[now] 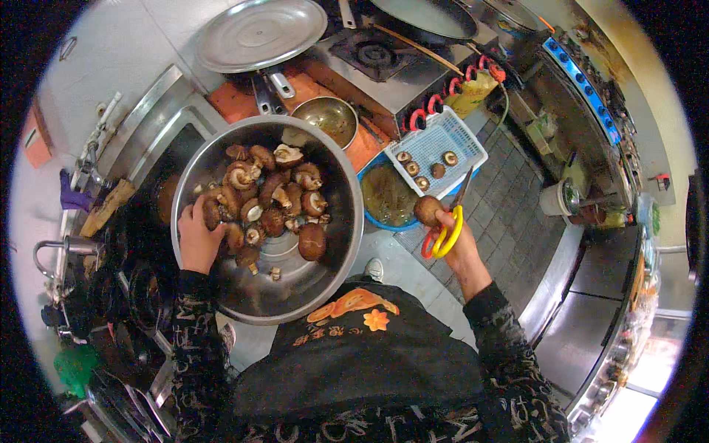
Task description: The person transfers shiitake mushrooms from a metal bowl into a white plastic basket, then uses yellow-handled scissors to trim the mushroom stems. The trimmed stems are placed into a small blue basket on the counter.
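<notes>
A large stainless steel bowl (266,307) holds many brown mushrooms, with a cut stem piece (275,272) near its middle. My left hand (200,238) reaches into the bowl's left side, its fingers curled around a brown mushroom (211,215). To the right of the bowl, my right hand (458,243) holds yellow-and-red-handled scissors (450,232), blades pointing up and away, together with a brown mushroom (428,210). Beyond that hand, a white plastic basket (471,130) contains several mushrooms, most showing their pale undersides. It rests partly over a blue basin (388,221) of murky water.
A metal pan (327,119) sits behind the bowl beside a gas stove (382,55) with red knobs. A big metal lid (260,33) lies further back. At left are a sink (177,119) and dark cookware. Grey floor mats (498,183) stretch along the right.
</notes>
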Demonstrator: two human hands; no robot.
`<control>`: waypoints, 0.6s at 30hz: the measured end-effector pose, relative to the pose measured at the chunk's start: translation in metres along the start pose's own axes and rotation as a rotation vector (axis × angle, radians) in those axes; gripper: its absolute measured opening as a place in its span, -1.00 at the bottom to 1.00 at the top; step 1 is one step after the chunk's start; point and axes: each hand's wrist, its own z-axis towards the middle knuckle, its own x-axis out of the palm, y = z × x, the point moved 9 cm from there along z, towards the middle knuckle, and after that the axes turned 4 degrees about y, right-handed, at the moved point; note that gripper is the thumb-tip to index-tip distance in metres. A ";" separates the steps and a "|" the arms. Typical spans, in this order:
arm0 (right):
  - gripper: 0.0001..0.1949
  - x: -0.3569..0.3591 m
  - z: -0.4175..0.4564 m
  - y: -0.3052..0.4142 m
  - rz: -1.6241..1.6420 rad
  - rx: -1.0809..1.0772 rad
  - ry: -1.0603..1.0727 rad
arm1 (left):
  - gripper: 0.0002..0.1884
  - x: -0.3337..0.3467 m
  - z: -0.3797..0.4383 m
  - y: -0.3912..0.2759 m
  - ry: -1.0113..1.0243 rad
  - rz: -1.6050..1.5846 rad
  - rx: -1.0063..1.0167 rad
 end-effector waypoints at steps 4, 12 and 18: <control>-0.70 -0.060 0.057 0.032 0.056 -0.090 -0.062 | -0.22 0.008 0.012 0.011 -0.036 0.099 0.036; -0.63 -0.076 0.075 0.105 0.044 -0.358 -0.275 | -0.36 -0.003 -0.004 -0.001 -0.079 -0.112 -0.151; -0.68 0.000 0.023 0.054 -0.141 -0.165 -0.109 | -0.52 0.002 -0.042 -0.040 0.210 -1.907 -0.295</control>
